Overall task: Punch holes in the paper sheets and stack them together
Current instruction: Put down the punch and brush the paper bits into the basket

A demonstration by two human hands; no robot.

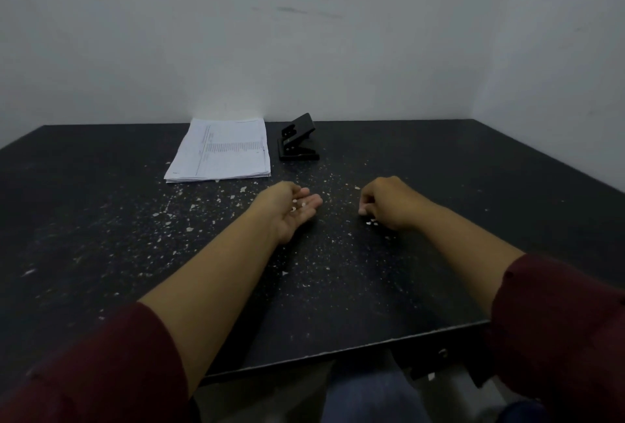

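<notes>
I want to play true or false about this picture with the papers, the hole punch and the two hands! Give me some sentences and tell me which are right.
1. The stack of papers lies to the left of the hole punch. True.
2. The left hand is palm up with little white paper dots on it. True.
3. The right hand is pressing down on the hole punch. False: it is near the table's middle, fingers curled by a few paper dots, far from the punch.
4. The table is white and spotless. False: it is black, with white specks.
5. A sheet is sitting inside the hole punch. False: nothing is in it.
</notes>
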